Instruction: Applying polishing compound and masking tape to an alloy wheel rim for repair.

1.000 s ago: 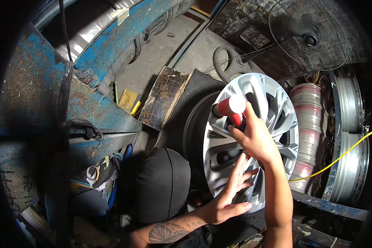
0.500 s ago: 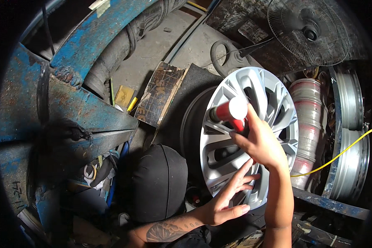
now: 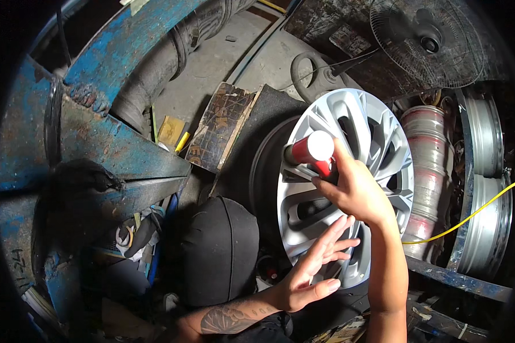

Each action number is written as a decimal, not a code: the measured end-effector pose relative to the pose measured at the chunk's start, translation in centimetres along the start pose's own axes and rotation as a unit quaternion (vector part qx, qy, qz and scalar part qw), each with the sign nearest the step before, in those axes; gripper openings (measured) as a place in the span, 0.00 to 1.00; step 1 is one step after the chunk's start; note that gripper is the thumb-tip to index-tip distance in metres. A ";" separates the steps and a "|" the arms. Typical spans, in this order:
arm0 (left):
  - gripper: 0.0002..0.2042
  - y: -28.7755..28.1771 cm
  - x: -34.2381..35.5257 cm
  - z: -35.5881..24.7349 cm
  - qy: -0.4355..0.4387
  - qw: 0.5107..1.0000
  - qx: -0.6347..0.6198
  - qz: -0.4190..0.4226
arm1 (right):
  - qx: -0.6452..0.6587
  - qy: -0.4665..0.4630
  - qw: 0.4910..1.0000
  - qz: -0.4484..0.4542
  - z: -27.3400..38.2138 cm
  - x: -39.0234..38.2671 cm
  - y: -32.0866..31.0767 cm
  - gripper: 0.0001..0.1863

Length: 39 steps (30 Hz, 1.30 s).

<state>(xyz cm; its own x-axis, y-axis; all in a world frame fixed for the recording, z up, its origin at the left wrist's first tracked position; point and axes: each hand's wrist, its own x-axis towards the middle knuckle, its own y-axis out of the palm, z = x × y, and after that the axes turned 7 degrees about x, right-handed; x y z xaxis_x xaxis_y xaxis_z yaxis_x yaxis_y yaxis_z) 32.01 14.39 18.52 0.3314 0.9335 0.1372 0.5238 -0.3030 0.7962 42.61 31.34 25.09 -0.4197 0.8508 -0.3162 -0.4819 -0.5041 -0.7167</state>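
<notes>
Red-bodied, the power tool [image 3: 303,152] was observed in the head view held in the right hand [image 3: 357,188], fingers curled around its grip, its dark nose over the upper-left spokes of the silver wheel [image 3: 361,137]. The left hand [image 3: 310,277] was positioned at the wheel's lower part with fingers spread, contact not determinable; a dark fan [image 3: 430,44] stood beyond.

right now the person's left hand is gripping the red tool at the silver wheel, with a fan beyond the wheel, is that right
Not quite: the head view shows the right hand, not the left hand, gripping the red tool at the silver wheel. The fan is beyond the wheel, as you say.
</notes>
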 end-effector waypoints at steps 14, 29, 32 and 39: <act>0.31 -0.6 -1.0 -0.2 -0.043 0.997 -0.048 0.039 | 0.014 0.005 0.998 -0.053 -0.7 0.8 1.3 0.31; 0.27 -0.5 -1.3 0.5 -0.055 0.996 -0.060 0.036 | -0.036 -0.012 0.999 -0.027 0.2 -1.2 2.2 0.35; 0.27 -0.1 -1.0 0.7 -0.052 0.996 -0.056 0.053 | -0.023 -0.032 0.996 -0.080 -0.6 0.5 1.6 0.35; 0.26 -0.5 -1.4 0.3 -0.054 0.997 -0.048 0.041 | -0.017 -0.034 0.991 -0.126 -0.2 -1.9 1.6 0.30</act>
<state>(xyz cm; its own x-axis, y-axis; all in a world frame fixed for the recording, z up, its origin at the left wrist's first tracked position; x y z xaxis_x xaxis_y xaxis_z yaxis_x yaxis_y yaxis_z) 31.53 13.20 17.72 0.4546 0.8789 0.1446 0.4153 -0.3527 0.8385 42.78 28.95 24.38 -0.3402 0.9367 -0.0828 -0.5520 -0.2702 -0.7889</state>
